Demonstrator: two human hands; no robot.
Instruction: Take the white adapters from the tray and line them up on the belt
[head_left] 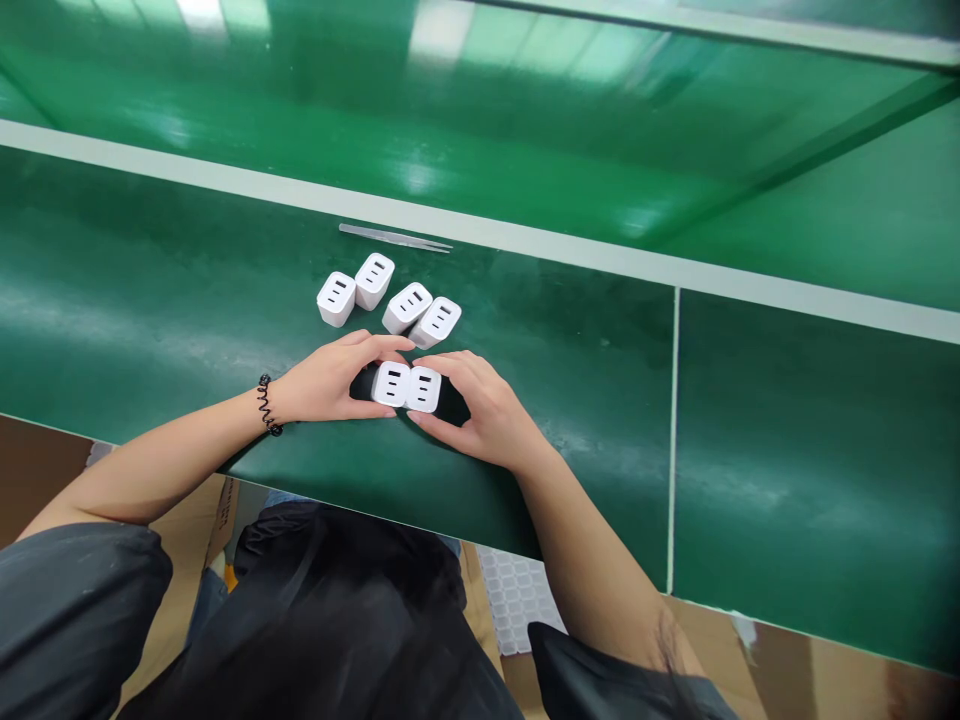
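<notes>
Two white USB wall chargers stand side by side and touching near the front of the green bench, their port faces turned up. My left hand (326, 378) curves around the left charger (391, 385), with thumb and fingers at its sides. Around the right charger (424, 390), my right hand (487, 410) closes in the same way from the other side. The fingertips of both hands nearly meet. Just beyond them are several more white chargers in two pairs, among them a left one (336, 298) and a right one (436, 322).
A pair of metal tweezers (395, 238) lies behind the chargers, beside a pale strip (525, 240) running along the bench. Past the strip is a glossy green surface (315, 130). A light seam (676, 440) crosses the bench on the right. Cardboard (176, 570) shows below the front edge.
</notes>
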